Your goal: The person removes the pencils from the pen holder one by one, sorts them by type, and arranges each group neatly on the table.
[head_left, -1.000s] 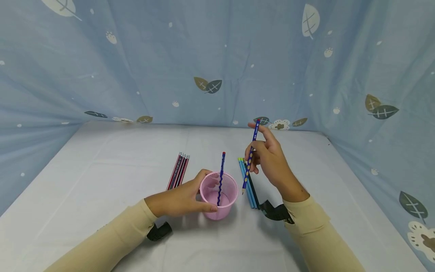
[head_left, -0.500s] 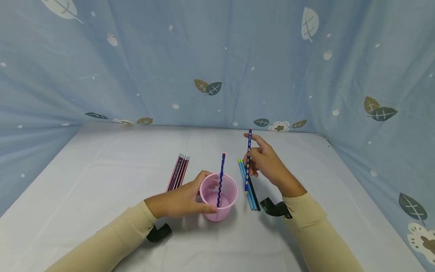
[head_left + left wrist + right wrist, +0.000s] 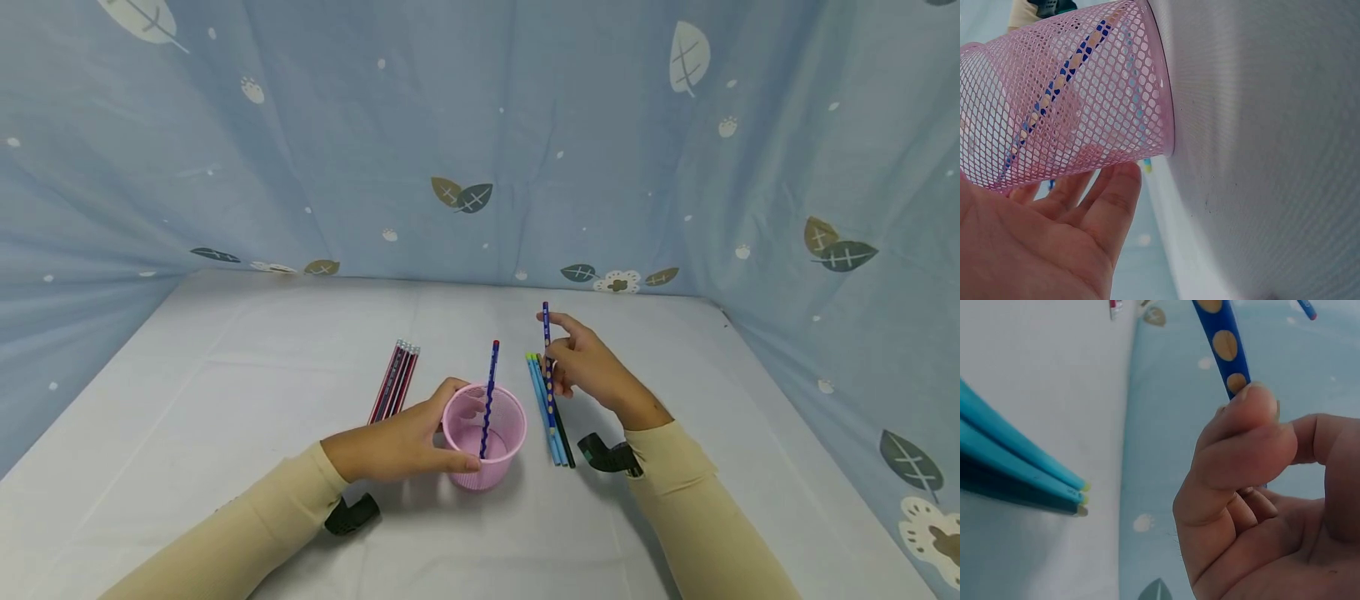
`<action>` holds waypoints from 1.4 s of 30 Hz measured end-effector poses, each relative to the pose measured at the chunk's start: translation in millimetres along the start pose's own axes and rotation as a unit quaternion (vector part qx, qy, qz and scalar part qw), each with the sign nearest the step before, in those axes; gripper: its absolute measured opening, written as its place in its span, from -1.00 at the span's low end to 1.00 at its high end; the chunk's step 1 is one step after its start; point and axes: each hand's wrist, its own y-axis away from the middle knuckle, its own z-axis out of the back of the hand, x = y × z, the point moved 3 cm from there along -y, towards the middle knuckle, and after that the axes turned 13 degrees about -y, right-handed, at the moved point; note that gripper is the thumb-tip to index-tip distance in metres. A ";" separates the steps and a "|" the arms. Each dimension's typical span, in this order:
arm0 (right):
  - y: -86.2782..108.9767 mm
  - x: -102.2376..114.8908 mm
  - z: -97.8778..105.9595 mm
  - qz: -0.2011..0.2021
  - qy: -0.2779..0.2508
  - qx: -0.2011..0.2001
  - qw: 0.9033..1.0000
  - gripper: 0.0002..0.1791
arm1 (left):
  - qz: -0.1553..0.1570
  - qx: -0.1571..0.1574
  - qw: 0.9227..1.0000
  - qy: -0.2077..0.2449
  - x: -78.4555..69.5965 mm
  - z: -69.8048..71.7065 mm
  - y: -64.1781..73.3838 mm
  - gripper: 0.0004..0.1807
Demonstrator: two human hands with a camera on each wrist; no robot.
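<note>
My left hand (image 3: 397, 442) holds a pink mesh pen cup (image 3: 476, 481) upright on the table, thumb at the near rim and fingers round the far side. One blue pencil (image 3: 491, 375) with a red end leans inside the cup; its grip holes show through the mesh (image 3: 1104, 94) in the left wrist view. To the right of the cup, my right hand (image 3: 596, 371) pinches a second blue pencil (image 3: 1225, 347) with bare wood dots. It points tip down, above light blue pencils (image 3: 542, 400) and a dark green pencil (image 3: 567, 442) lying on the table.
Several red-and-black striped pencils (image 3: 393, 379) lie side by side behind the left hand. White cloth covers the table (image 3: 262, 358). A blue leaf-print curtain (image 3: 337, 125) stands along the back and sides.
My right hand has come lower, and its pencil has swung from a slant to nearly upright, the tip shifting right over the light blue pencils. The left hand and cup stay put.
</note>
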 end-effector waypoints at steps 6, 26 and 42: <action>-3.9 -9.1 1.4 -0.012 0.019 0.013 1.000 -0.35 | 0.003 0.004 1.000 -0.004 -0.2 -0.3 -0.2 -0.16; -7.2 -23.7 1.1 -0.059 0.028 0.048 0.997 -0.24 | 0.002 -0.003 1.000 -0.012 0.6 -0.3 -1.6 -0.16; -8.0 -42.3 23.8 -0.103 0.075 0.050 0.991 -0.25 | 0.002 -0.001 1.000 -0.003 -1.3 -1.2 0.5 -0.17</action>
